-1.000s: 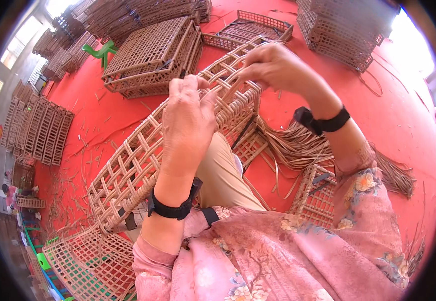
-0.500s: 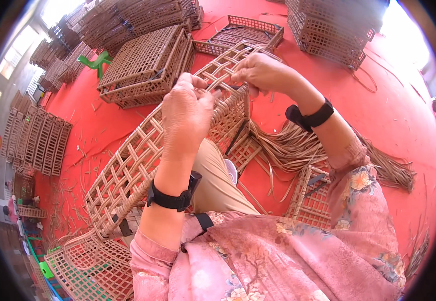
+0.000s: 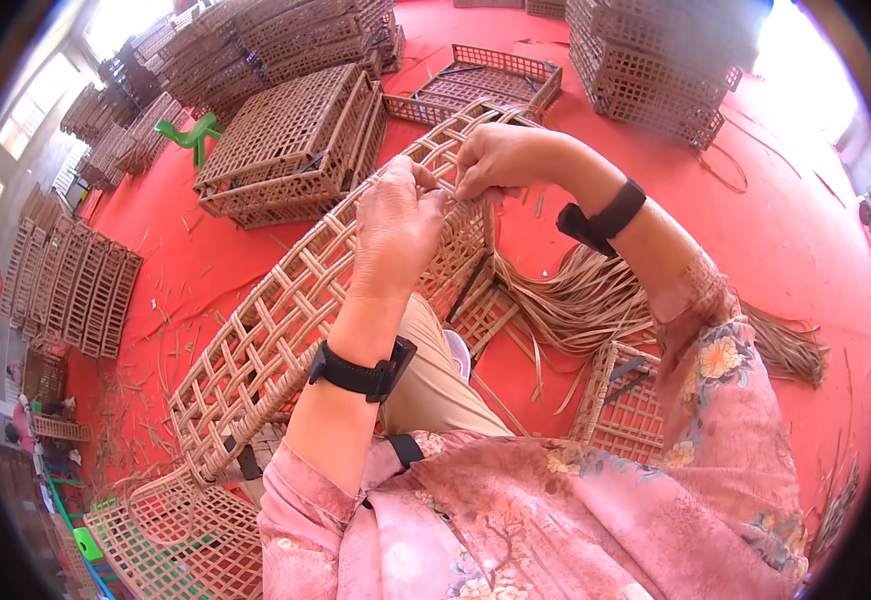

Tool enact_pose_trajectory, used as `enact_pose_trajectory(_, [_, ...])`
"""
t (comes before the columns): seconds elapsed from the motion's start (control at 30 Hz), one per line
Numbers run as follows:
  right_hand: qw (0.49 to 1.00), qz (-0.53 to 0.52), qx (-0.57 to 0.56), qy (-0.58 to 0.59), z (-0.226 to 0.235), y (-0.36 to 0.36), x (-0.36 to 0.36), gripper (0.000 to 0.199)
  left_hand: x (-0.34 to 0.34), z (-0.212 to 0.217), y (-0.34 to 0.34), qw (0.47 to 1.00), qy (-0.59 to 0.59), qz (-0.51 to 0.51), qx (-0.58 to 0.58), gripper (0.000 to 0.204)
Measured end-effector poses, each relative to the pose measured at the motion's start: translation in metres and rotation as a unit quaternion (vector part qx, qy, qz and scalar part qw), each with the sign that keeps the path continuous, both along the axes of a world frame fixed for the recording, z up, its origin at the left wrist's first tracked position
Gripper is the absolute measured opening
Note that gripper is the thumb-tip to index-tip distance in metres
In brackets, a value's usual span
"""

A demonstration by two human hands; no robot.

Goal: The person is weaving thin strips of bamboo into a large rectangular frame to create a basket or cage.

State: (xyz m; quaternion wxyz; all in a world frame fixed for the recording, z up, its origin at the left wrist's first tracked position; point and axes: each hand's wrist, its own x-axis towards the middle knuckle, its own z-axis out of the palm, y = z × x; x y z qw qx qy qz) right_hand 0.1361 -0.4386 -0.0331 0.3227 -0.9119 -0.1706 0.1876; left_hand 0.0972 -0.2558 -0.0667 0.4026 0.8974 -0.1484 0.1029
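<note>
A long woven cane basket lies aslant across my lap, from the lower left up to the top middle. Its open lattice faces up, and a wrapped rim runs along its near edge. My left hand is closed on this rim near the far end, thumb and fingers pinched. Close beside it, my right hand bends over the same rim with its fingers pressed together. Whatever lies between the right fingertips is hidden. The two hands almost touch.
Loose flat strips spread over the red floor at right. A lattice tray lies by my right elbow. Woven trays are stacked ahead, with a tall stack at far right. A green stool stands at far left.
My left hand has shifted right along the rim, and my right hand has come lower and closer to it. The right fingers, spread before, are now drawn together.
</note>
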Motion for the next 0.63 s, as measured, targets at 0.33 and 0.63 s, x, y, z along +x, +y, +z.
enact_pose_trajectory(0.33, [0.984, -0.041, 0.101, -0.142, 0.029, -0.055, -0.003, 0.012, 0.029, 0.016, -0.029, 0.993, -0.081, -0.073, -0.035, 0.025])
enact_pose_trajectory(0.63, [0.979, -0.083, 0.128, -0.136, 0.016, -0.065, 0.01, 0.016, 0.053, 0.024, -0.056, 0.965, 0.133, -0.109, -0.196, 0.024])
